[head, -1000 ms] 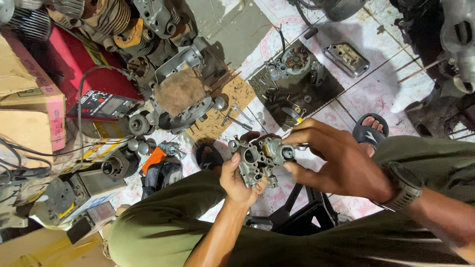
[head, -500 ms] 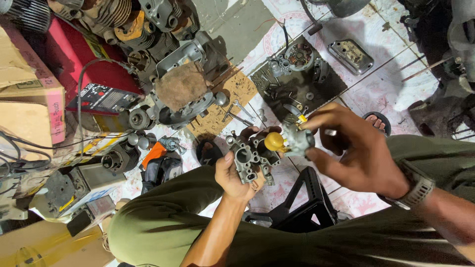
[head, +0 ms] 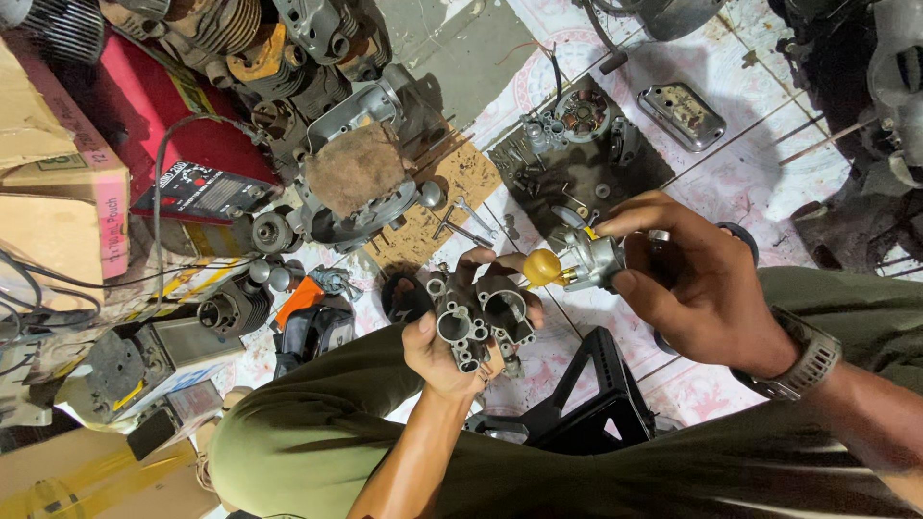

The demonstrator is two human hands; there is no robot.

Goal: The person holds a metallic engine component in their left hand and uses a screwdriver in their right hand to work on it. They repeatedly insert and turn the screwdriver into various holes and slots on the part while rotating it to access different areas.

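1. While the left hand [head: 452, 346] grasps a grey carburetor body [head: 481, 322] at centre, the right hand [head: 692, 279], at 3 o'clock of it, pinches a metal float-bowl part [head: 594, 259] with a yellow float [head: 540, 267].
2. Engine parts [head: 356, 173] lie on the tiled floor [head: 750, 163] at 11 o'clock.

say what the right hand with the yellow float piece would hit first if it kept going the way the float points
Most likely the grey carburetor body in the left hand. The right hand aims the yellow float leftward at it, across a small gap. Depth is unclear from above.
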